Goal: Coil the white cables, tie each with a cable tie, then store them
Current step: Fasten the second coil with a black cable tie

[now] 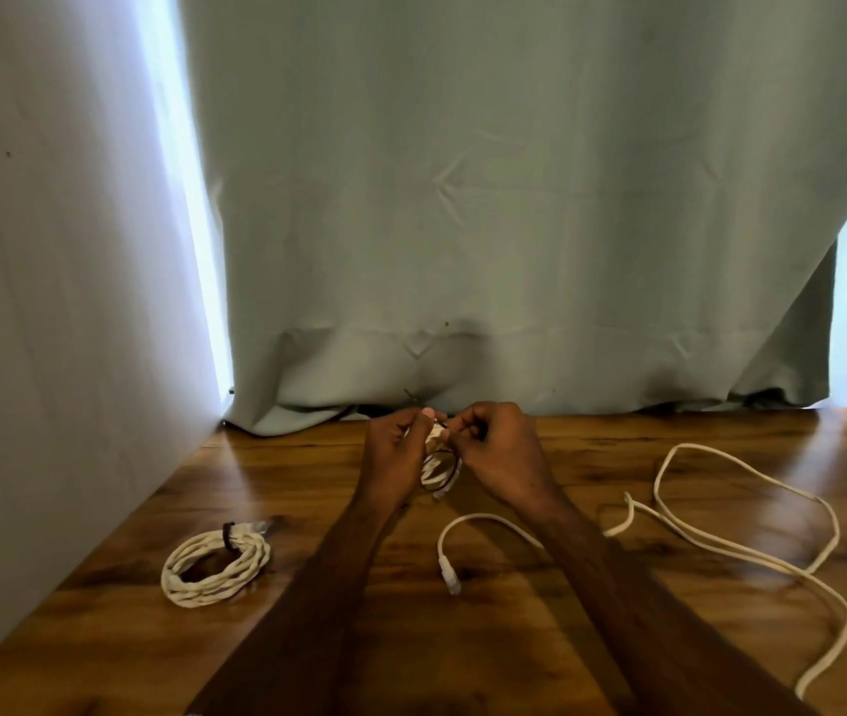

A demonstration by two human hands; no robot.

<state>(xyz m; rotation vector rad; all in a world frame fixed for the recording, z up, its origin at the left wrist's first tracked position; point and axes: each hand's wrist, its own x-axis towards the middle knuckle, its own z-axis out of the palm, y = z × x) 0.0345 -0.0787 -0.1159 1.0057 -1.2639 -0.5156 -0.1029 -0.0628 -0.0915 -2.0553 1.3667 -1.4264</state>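
Hands, left hand [394, 447] and right hand [496, 447], pinch a thin black cable tie [446, 453] round a small braided white coil [436, 470], hanging upright above the glossy wood table [592, 638].

Glossy, smooth wood-grain table [592, 441]; matt cloth curtain [514, 198] behind the table; on the table, a white braided-looking coiled cable [215, 565] and a smooth white loose cable [752, 550].

Glossy wooden table [308, 679], dark grain, reflections across the right portion. Lying directly on it: one coiled white cable [215, 566] at left, bound by a black tie [228, 535]; one loose white cable [752, 550] sprawled at right, its connector end [451, 575] resting near centre.
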